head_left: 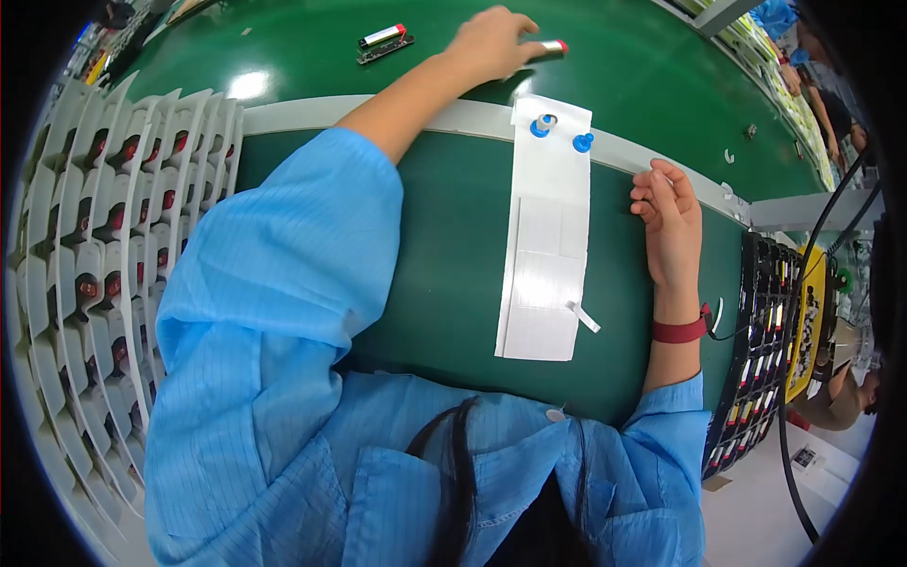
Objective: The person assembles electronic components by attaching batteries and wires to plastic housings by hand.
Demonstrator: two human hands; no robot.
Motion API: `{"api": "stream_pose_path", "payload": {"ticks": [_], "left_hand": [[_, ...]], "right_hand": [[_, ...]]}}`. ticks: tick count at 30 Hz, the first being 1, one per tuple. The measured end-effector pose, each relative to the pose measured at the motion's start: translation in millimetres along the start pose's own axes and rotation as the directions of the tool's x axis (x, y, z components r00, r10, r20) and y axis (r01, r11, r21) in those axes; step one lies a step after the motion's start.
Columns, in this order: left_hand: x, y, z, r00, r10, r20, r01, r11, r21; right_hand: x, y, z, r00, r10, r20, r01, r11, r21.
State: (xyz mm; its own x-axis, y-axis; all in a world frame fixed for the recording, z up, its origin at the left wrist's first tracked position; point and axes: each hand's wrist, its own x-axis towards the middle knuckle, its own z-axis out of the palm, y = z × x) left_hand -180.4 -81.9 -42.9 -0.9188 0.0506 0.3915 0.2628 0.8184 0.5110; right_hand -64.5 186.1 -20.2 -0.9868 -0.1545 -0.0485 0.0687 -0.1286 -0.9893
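My left hand (491,45) reaches over the far bench with finger and thumb apart. At its thumb lies a small white cylinder with a red end (555,46), not clearly gripped. Left of that hand, a second red-ended white cylinder (382,36) lies beside a narrow dark strip-shaped part (385,51). My right hand (671,213) is held right of a long white board, its fingers curled and thumb against them; whatever is inside is hidden. The white board (550,180) carries two blue knobs (583,143) at its far end and a small white tab (586,317) near its close end.
Stacked white trays (123,227) with red-and-dark parts stand at my left. A black rack (756,350) of small cylinders and a yellow bin (805,321) are at right. Black cables (786,425) hang there. A raised pale edge (453,118) crosses the green bench. Other people are at far right.
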Motion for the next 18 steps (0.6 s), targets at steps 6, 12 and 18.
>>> {"api": "stream_pose_path", "payload": {"ticks": [6,12,18], "left_hand": [[-60,-34,-91,0.997,-0.082,0.012,0.067,0.882,0.467],[-71,-53,-91,0.993,-0.119,-0.011,0.116,0.941,0.317],[-80,80,-88,0.972,0.203,0.120,-0.158,0.936,-0.313]], "right_hand": [[3,-2,4,1.000,-0.003,0.009,0.003,0.999,-0.046],[0,0,-1,0.999,-0.032,0.002,0.032,0.999,-0.038],[-19,-16,25,0.891,-0.452,0.051,0.446,0.845,-0.295]]}}
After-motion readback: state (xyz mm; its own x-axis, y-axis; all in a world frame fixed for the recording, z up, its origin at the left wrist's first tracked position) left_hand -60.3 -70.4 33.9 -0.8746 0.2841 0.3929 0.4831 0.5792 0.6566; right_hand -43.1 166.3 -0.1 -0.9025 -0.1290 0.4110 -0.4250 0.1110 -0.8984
